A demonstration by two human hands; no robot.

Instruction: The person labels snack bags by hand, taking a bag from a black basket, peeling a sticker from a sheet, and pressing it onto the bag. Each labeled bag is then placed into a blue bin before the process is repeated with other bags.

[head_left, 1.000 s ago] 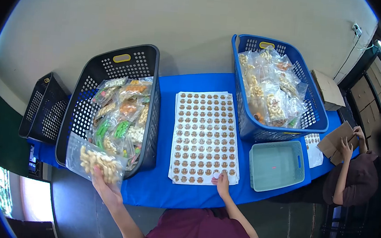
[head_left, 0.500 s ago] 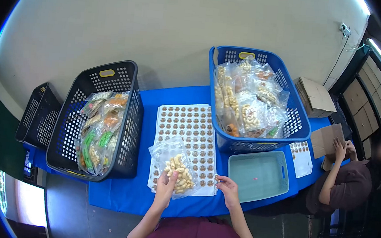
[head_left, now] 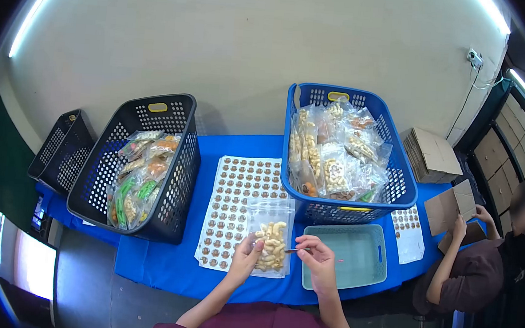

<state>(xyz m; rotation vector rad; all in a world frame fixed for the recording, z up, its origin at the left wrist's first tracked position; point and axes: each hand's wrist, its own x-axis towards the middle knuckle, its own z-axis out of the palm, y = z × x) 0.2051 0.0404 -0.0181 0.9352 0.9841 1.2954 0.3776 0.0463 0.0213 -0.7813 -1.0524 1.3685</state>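
My left hand (head_left: 243, 262) grips a clear zip bag (head_left: 274, 214) of pale, curved snack pieces by its left edge, thumb on the front. The bag stands roughly upright over a large sheet of round brown stickers (head_left: 224, 216), hiding part of it. At the bag's right edge, my right hand (head_left: 319, 261) pinches a small round sticker (head_left: 291, 251), seen nearly edge-on, between thumb and fingertips. The sticker's near edge overlaps the bag's side in this view.
A blue basket (head_left: 348, 213) full of filled bags stands behind, a black basket (head_left: 190, 177) with more bags at left. A pale green tray (head_left: 352, 283) lies at right. Beyond it, another person (head_left: 466, 272) handles a cardboard box (head_left: 444, 209) near stacked flat cardboard (head_left: 429, 155).
The bag has moved right and turned more upright. My right hand has brought the sticker up to the bag's edge. The view has tilted upward slightly.
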